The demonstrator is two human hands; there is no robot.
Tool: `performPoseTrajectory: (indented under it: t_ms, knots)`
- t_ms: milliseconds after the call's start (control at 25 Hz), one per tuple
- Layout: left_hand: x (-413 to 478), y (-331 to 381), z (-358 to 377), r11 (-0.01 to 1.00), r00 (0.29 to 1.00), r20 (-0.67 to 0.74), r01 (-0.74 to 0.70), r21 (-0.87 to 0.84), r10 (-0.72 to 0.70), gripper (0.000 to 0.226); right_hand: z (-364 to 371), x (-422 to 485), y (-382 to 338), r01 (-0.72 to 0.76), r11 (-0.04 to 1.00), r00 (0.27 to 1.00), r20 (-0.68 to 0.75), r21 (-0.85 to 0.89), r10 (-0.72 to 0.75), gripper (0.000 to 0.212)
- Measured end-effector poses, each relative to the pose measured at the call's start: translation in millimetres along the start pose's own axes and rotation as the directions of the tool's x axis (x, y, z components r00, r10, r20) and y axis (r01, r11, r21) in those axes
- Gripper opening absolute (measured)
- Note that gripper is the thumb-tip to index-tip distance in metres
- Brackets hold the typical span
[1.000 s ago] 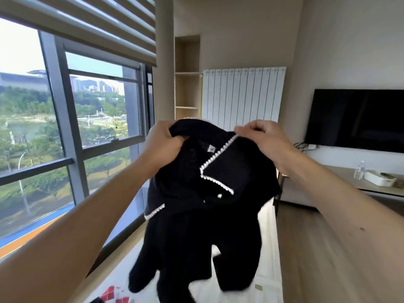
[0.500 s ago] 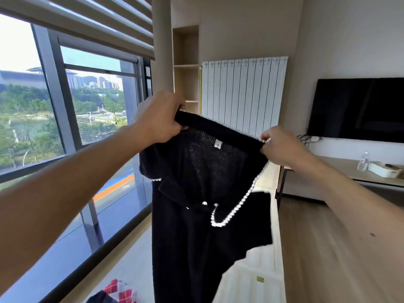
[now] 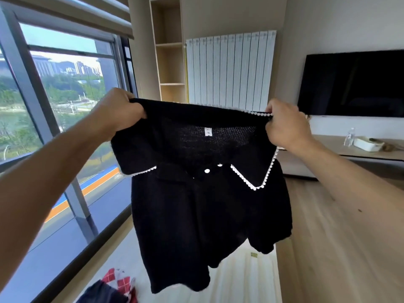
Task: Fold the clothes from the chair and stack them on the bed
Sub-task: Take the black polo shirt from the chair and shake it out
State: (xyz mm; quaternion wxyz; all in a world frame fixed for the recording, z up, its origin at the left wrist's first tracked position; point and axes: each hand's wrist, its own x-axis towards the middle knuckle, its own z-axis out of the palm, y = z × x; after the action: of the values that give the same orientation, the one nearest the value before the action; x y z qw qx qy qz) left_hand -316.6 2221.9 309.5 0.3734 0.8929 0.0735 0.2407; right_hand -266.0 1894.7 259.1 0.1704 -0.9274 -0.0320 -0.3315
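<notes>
A black knit top (image 3: 203,206) with a white bead-trimmed collar and white buttons hangs in the air in front of me, spread wide. My left hand (image 3: 119,111) grips its upper left corner. My right hand (image 3: 286,125) pinches the upper right corner by the trimmed edge. The garment hangs straight down over the white bed (image 3: 242,278), whose surface shows below it. A red-and-white argyle garment (image 3: 119,279) with a dark piece beside it lies on the bed at the lower left. The chair is out of view.
A large window (image 3: 54,106) runs along the left. Straight ahead stand a wooden shelf niche (image 3: 170,62) and a white radiator (image 3: 229,68). A dark TV (image 3: 354,84) hangs on the right wall above a low bench (image 3: 341,147) with a bottle and a white box. Wooden floor lies right of the bed.
My hands have moved apart and stretched the bunched black top out flat; its collar and buttons now face me and it hangs fully open.
</notes>
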Motion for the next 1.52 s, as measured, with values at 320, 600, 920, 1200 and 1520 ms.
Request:
performPoseTrajectory:
  t_ms: [320, 600, 920, 1200, 1520]
  knots:
    - [-2, -36, 16, 0.965, 0.988, 0.101, 0.135, -0.224, -0.115, 0.003, 17, 1, 17, -0.515, 0.546, 0.856, 0.430, 0.661, 0.286, 0.022]
    - [-7, -55, 25, 0.911, 0.984, -0.152, -0.022, 0.412, 0.092, 0.015, -6, -12, 13, -0.040, 0.995, 0.978, 0.200, -0.094, 0.059, 0.001]
    - [-33, -76, 24, 0.751, 0.951, 0.307, 0.232, -0.618, -0.041, 0.027, 2, -41, 24, -0.593, 0.255, 0.802, 0.590, 0.764, 0.095, 0.009]
    - [-63, -97, 30, 0.760, 0.937, 0.337, 0.156, -0.630, 0.087, 0.050, 17, -73, 29, -0.485, 0.246, 0.861, 0.508, 0.839, -0.033, 0.023]
    - [-106, -164, 52, 0.854, 0.743, 0.599, -0.489, 0.180, 0.299, 0.060, 78, -161, 46, -0.168, 0.826, 0.910, 0.407, 0.538, -0.080, 0.069]
